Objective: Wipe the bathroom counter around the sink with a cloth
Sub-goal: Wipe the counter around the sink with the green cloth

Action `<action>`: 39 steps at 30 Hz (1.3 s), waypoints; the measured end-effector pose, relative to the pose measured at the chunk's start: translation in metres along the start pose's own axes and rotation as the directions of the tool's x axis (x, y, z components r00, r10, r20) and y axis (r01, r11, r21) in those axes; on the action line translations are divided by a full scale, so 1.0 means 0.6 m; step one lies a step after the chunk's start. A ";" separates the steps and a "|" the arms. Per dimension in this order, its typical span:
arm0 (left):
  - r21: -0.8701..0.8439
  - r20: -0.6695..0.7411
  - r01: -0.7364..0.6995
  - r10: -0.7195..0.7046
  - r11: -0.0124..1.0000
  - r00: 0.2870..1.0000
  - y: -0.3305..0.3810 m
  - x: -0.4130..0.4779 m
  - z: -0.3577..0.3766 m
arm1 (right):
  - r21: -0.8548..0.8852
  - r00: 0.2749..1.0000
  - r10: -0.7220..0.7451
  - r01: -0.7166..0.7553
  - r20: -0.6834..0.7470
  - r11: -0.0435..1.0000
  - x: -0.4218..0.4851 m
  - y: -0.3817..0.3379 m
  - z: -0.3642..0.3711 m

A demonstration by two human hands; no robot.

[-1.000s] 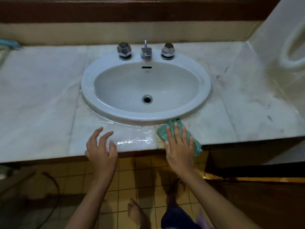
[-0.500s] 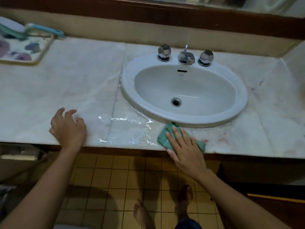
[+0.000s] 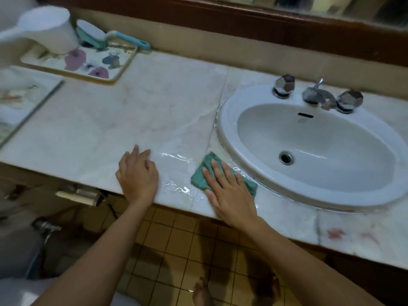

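Green cloth [image 3: 199, 176], white sink [image 3: 231, 120], pale marble counter [image 3: 110, 120], flowered tray [image 3: 92, 62], white jug [image 3: 47, 28], tan floor tiles [image 3: 176, 235].

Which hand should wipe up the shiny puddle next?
Right. The right hand lies flat on the cloth, at the edge of the puddle by the sink. The left hand rests bare on the counter, with no cloth.

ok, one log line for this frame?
phase: wiping | right hand: flat on green cloth, front-left of sink | left hand: resting on counter | puddle between hands
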State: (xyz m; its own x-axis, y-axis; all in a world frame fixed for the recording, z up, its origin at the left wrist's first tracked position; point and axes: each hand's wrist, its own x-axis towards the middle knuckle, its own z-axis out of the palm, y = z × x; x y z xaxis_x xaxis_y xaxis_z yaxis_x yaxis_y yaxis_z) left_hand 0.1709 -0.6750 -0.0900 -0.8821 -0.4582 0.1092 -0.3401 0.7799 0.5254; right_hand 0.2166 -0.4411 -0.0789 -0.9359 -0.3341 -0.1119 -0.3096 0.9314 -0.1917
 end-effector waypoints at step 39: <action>0.073 0.030 0.182 -0.184 0.981 0.982 -0.048 0.067 -0.057 | 0.033 0.999 0.051 -0.051 0.001 0.998 -0.113 0.045 -0.002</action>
State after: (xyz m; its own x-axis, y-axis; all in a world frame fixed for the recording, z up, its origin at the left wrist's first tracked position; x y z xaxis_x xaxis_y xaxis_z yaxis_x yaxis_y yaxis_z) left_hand 0.1562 -0.7306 -0.0716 -0.8137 -0.5811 -0.0147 -0.5176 0.7128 0.4733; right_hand 0.2713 -0.3932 -0.0753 -0.9502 -0.2866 -0.1225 -0.2559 0.9418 -0.2181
